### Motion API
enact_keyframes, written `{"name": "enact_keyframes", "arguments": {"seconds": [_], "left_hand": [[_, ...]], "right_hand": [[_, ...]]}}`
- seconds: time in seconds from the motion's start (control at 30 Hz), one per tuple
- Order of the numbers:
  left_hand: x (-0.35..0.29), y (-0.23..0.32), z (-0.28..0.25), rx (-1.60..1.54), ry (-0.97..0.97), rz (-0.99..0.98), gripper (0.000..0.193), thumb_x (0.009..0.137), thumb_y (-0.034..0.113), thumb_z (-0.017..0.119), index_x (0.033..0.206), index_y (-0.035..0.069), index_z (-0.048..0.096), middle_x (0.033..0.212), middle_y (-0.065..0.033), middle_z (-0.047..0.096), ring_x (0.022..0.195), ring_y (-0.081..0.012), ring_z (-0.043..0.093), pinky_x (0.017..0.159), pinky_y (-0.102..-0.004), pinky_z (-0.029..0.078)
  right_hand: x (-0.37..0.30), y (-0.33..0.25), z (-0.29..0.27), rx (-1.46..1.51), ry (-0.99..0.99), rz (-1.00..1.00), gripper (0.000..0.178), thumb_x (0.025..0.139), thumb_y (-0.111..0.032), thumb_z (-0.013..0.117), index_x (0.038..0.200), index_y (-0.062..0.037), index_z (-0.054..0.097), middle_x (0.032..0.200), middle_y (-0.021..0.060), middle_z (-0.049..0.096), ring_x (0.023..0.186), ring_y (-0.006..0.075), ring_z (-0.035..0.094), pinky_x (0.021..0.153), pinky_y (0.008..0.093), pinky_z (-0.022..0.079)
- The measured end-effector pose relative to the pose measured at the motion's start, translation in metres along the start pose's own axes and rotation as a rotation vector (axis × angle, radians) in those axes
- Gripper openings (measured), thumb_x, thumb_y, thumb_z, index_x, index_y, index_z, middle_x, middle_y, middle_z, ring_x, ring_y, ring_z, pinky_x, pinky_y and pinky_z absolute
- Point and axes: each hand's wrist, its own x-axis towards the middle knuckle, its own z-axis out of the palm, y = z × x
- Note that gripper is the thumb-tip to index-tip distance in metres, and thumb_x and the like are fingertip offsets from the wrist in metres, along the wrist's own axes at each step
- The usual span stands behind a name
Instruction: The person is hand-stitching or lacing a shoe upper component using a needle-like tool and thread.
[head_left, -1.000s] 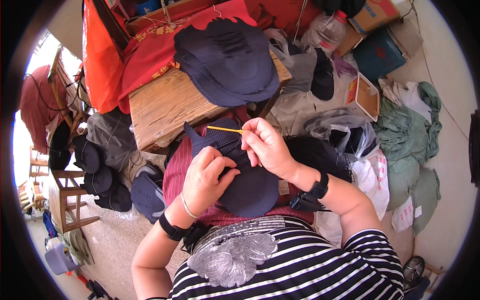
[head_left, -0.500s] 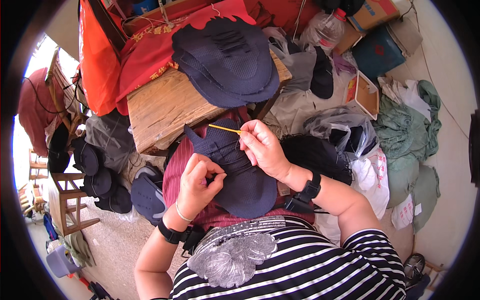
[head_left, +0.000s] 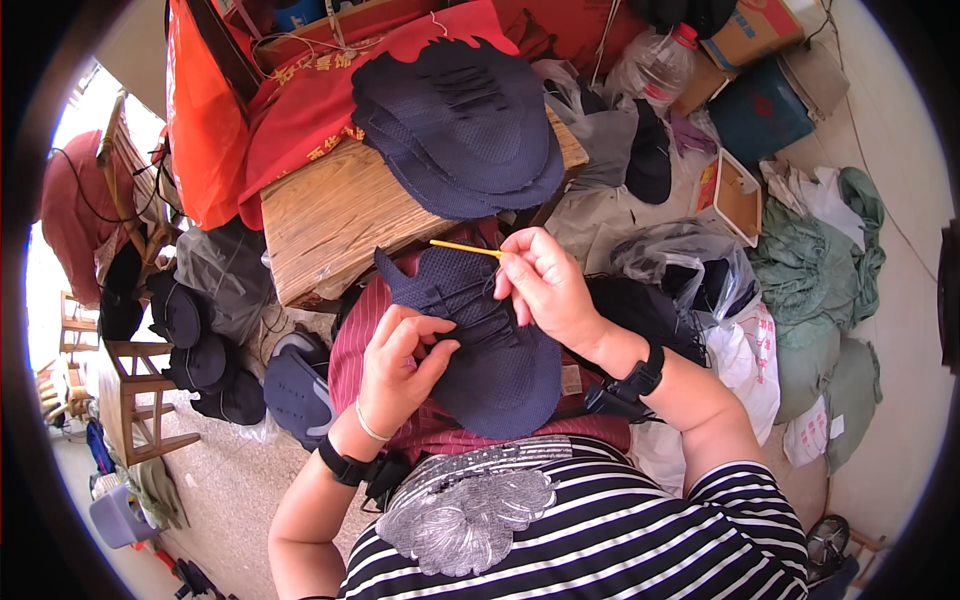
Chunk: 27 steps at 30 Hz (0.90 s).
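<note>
A dark navy knitted shoe upper [head_left: 505,385] lies across my lap, its rounded toe toward me. Black lace [head_left: 484,322] crosses its middle in several rows. My right hand [head_left: 550,288] pinches a slim yellow stick-like tool [head_left: 465,247], which points left over the far part of the upper; the tool's other end is hidden by the fingers. At the upper's left edge rests my left hand [head_left: 398,365], fingers curled, with a small gap between thumb and forefinger and nothing visible between them.
A wooden stool [head_left: 330,215] ahead bears a stack of similar navy uppers [head_left: 465,130] and a red cloth [head_left: 300,135]. Black laces [head_left: 650,310] lie bundled at my right, near a clear plastic bag [head_left: 690,260]. More dark uppers [head_left: 200,355] sit at the left.
My left thumb and forefinger have parted from a tight pinch at the lace. My right hand has shifted slightly right with the yellow tool, and the tool lies at nearly the same angle.
</note>
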Motion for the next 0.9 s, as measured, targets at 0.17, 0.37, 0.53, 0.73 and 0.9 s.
{"name": "enact_keyframes", "arguments": {"seconds": [0.17,0.37,0.53,0.73,0.9], "left_hand": [[0.009,0.006,0.002,0.014,-0.018,-0.038,0.024,0.08,-0.004,0.078,0.099,0.003,0.066,0.089,-0.0042,0.055,0.072,-0.013,0.055,0.065,-0.0267,0.047],[0.01,-0.001,-0.007,-0.023,-0.103,-0.016,0.022,0.081,-0.002,0.076,0.099,0.002,0.065,0.091,-0.005,0.054,0.074,-0.0143,0.056,0.067,-0.0273,0.049],[0.009,-0.003,-0.007,-0.028,-0.159,-0.009,0.025,0.082,0.002,0.078,0.102,0.002,0.064,0.095,-0.0056,0.054,0.076,-0.0142,0.056,0.067,-0.0273,0.05],[0.006,-0.01,-0.008,-0.067,-0.156,-0.008,0.023,0.083,0.002,0.077,0.102,0.003,0.064,0.095,-0.0056,0.053,0.079,-0.0149,0.056,0.066,-0.027,0.05],[0.005,-0.015,-0.01,-0.062,-0.161,0.013,0.021,0.084,-0.001,0.074,0.102,0.003,0.065,0.094,-0.0054,0.053,0.078,-0.0148,0.056,0.066,-0.0263,0.049]], "right_hand": [[-0.006,0.001,0.011,-0.18,-0.053,-0.156,0.01,0.105,-0.009,0.055,0.109,-0.0008,0.052,0.08,0.0067,0.068,0.055,0.0116,0.063,0.048,0.0294,0.049],[-0.003,-0.001,0.018,-0.645,-0.082,-0.509,0.013,0.099,-0.008,0.062,0.109,-0.0039,0.053,0.067,0.0062,0.065,0.058,0.0222,0.068,0.054,0.0329,0.053],[0.003,-0.003,0.026,-0.875,-0.104,-0.633,0.016,0.095,-0.009,0.065,0.106,-0.0056,0.054,0.064,0.0079,0.063,0.055,0.0272,0.066,0.049,0.0394,0.05],[0.005,0.003,0.028,-0.678,-0.103,-0.342,0.014,0.095,-0.009,0.065,0.105,-0.0055,0.055,0.065,0.0061,0.061,0.055,0.0206,0.063,0.052,0.034,0.048],[0.01,0.013,0.015,-0.182,-0.16,-0.109,0.01,0.103,-0.011,0.059,0.109,-0.0031,0.056,0.075,-0.0044,0.054,0.065,0.0019,0.047,0.061,0.0208,0.041]]}}
